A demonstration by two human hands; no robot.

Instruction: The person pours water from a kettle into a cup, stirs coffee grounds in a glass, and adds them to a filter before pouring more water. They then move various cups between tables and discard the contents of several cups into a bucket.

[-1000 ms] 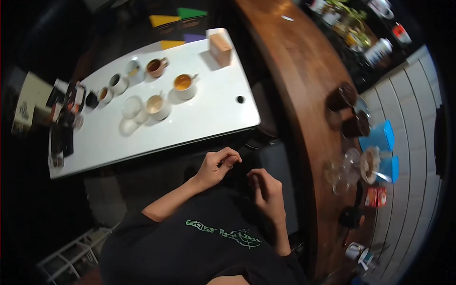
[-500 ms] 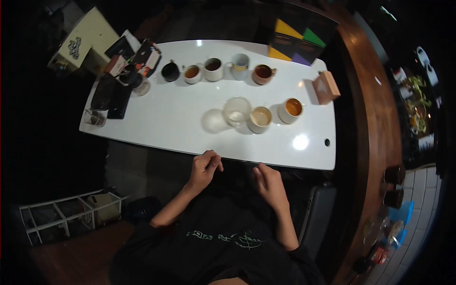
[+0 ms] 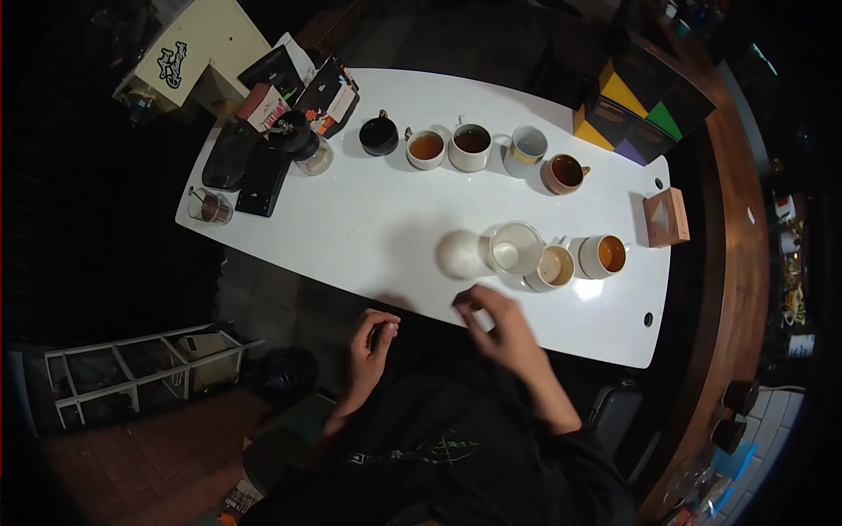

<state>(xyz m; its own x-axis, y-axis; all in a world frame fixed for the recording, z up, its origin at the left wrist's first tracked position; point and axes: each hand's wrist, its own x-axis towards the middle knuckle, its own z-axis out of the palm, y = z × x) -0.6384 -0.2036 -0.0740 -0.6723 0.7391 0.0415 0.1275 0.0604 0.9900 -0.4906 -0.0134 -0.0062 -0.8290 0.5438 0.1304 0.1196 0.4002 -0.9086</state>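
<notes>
My left hand (image 3: 372, 346) hovers just in front of the white table's near edge, fingers loosely curled, a gap beside the thumb and nothing seen in it. Over that edge, my right hand (image 3: 498, 324) is half curled with its thumb apart, also holding nothing visible. Nearest to it stand a clear glass vessel (image 3: 516, 249) and a pale cup (image 3: 553, 266) close beside it. Right of these is a white cup (image 3: 603, 256) with an orange-brown inside. Neither hand touches the cups.
Across the white table (image 3: 368, 219) runs a row of cups: a black cup (image 3: 379, 137), a tea-coloured one (image 3: 426, 150), a dark-filled mug (image 3: 470, 146), a grey mug (image 3: 527, 150) and a brown cup (image 3: 564, 174). A hand grinder (image 3: 303, 140) and black scale (image 3: 263, 187) stand left.
The view has turned, shifting the table's things rightward in the picture. My right hand has come forward over the table edge; my left hand sits lower in the picture, off the edge.
</notes>
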